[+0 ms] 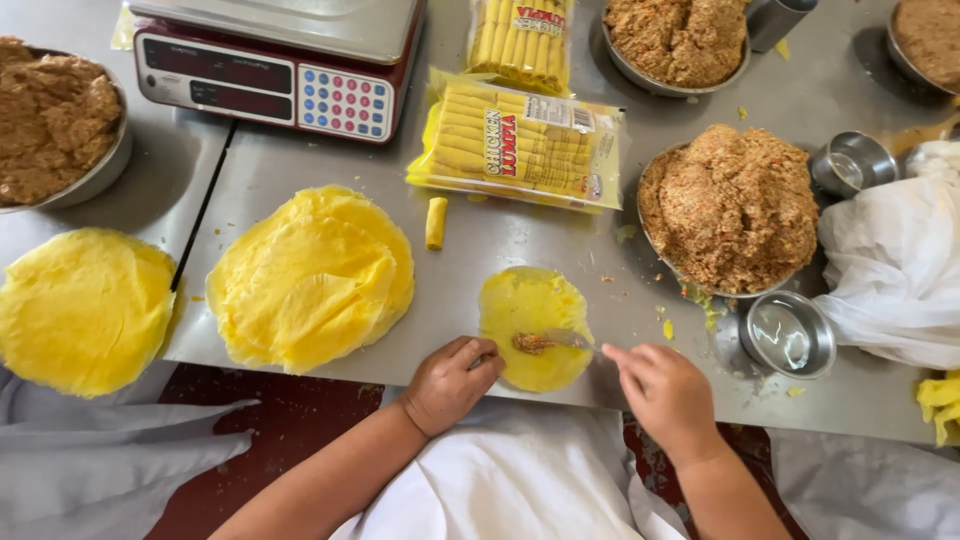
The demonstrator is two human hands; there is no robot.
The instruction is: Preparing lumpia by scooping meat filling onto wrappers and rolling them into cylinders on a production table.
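Head view, steel bench seen from above. Item in hand: one round yellow wrapper, laid flat at the near edge, bearing a small smear of brown filling just below its middle; a thin utensil, probably a spoon or knife, lies across it toward 3 o'clock. Progress, as judged: filling is barely placed, the wrapper is unfolded and unrolled, so this piece is at an early stage. Left hand: at 7 o'clock of the wrapper, fingers curled narrow, touching its edge; whether it pinches anything I cannot tell. Right hand: at 4 o'clock, just beside the wrapper, fingers narrowed toward the utensil's end; contact looks likely but is not clear. Finished stock: one rolled yellow piece lying loose at 11 o'clock of the wrapper, and two sealed packs of rolls beyond it at 12 o'clock. Supply left: a thick stack of wrappers at 9 o'clock, a second stack farther out, a heaped bowl of filling at 2 o'clock. Also present: a red weighing scale at 11 o'clock, a small empty steel cup at 3 o'clock.
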